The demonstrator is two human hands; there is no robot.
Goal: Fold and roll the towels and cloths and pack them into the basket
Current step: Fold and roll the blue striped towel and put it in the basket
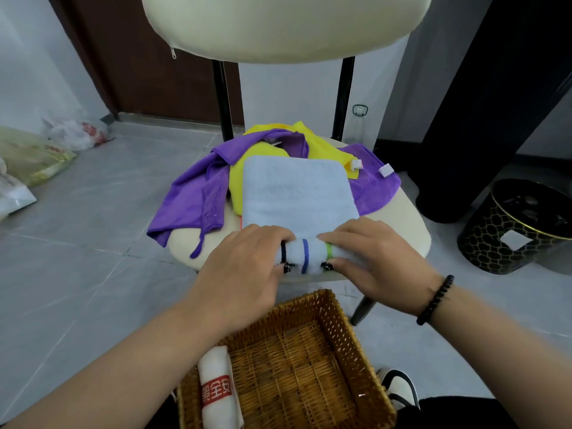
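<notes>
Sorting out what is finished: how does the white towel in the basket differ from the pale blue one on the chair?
The white towel is fully rolled; the blue towel is rolled only at its near end. The white towel lies in the basket, untouched; the blue towel lies on the chair, gripped by the left hand and right hand. White bears a red label, blue thin coloured stripes.

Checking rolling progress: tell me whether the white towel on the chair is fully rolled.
Partly rolled. Both hands grip the rolled near end of the white towel; the rest lies flat.

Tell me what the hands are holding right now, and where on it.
Both hands, left and right, grip the white towel at its rolled near end, the striped edge.
</notes>
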